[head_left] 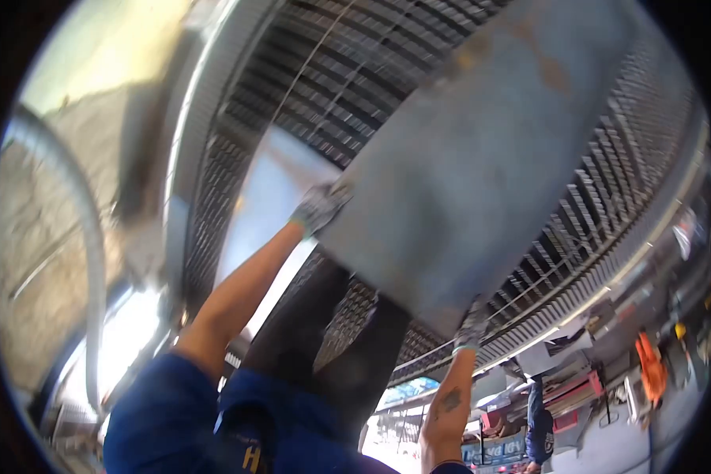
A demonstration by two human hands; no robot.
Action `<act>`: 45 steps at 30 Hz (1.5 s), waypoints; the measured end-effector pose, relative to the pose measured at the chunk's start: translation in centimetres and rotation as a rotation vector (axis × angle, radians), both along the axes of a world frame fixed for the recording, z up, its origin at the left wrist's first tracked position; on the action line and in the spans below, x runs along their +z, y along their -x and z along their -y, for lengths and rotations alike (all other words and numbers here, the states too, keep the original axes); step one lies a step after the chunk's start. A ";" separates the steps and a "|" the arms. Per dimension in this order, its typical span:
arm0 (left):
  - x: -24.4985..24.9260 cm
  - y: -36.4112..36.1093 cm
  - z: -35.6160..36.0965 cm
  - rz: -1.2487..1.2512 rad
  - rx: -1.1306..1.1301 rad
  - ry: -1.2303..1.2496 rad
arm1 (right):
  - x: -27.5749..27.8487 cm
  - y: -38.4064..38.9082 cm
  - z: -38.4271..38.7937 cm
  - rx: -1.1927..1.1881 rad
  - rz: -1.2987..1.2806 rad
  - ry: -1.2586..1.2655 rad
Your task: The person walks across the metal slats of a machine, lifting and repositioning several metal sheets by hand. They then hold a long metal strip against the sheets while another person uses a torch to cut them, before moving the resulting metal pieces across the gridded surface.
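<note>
A large grey metal sheet (pixel 466 174) with a few brownish patches stretches out in front of me over a slatted metal bed. My left hand (pixel 321 207), in a grey work glove, is closed on its near left edge. My right hand (pixel 472 325), also gloved, grips the near right corner; the sheet hides part of its fingers. To the left, a second, paler metal sheet (pixel 270 186) lies on the slats, partly covered by my left hand and forearm.
Rows of upright slats (pixel 355 55) surround the sheet and my legs. A long metal rim (pixel 188 118) runs along the left, with a thick grey hose (pixel 79 182) beyond it. At lower right are a person (pixel 539 426), stacked materials and an orange item (pixel 650 367).
</note>
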State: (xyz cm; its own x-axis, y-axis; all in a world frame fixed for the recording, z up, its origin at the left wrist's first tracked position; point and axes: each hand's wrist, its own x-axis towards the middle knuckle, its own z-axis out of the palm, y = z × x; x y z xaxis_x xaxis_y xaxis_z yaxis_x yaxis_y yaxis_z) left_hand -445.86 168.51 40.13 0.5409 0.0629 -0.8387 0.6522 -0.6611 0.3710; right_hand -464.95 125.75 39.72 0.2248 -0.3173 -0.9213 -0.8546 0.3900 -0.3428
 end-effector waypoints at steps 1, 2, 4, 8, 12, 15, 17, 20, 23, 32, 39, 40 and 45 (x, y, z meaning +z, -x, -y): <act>0.2 -0.3 0.6 -0.032 0.114 -0.007 | -4.3 3.2 1.5 0.096 0.066 0.075; -2.2 0.4 0.0 0.000 0.099 -0.017 | -5.4 3.5 0.7 0.104 0.051 0.053; -4.7 2.3 -0.7 0.008 0.088 -0.013 | -5.2 3.1 0.2 0.137 0.090 0.177; -2.6 1.5 -0.3 -0.059 0.133 0.000 | -3.5 1.3 -1.5 0.030 0.002 0.157; -4.6 3.0 1.2 0.031 0.114 -0.068 | -6.9 2.5 0.3 0.002 -0.070 0.097; -10.4 4.9 0.4 0.197 0.057 -0.111 | -10.1 4.7 0.5 0.207 0.090 0.175; -14.7 6.2 -0.4 0.276 0.002 -0.130 | -11.1 4.9 -0.4 0.258 0.000 0.209; -20.7 7.5 -1.5 0.256 0.056 0.011 | -23.0 8.6 2.8 0.501 0.052 0.459; -27.4 9.7 -2.6 0.254 0.013 -0.051 | -27.2 9.3 1.3 0.397 0.078 0.411; -47.3 10.7 -3.9 0.422 -0.075 0.035 | -42.3 11.5 0.4 0.385 0.233 0.365; -44.8 8.1 -3.2 0.459 -0.713 -0.394 | -47.3 11.1 -0.6 0.382 0.082 0.397; -43.1 7.2 -2.7 0.340 -0.893 -0.400 | -46.4 10.4 -1.0 0.380 0.084 0.381; -41.1 4.8 -7.4 0.358 -1.094 -0.386 | -43.6 10.7 -2.7 1.260 -0.108 0.969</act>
State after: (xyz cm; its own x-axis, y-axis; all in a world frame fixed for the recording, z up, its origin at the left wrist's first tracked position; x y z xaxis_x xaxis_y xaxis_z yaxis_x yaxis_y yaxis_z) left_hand -450.64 175.91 -0.99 0.6616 -0.3598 -0.6579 -0.4192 -0.9049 0.0733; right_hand -475.61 128.47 -3.85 0.7346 -0.4372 -0.5189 -0.4840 -0.8736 0.0508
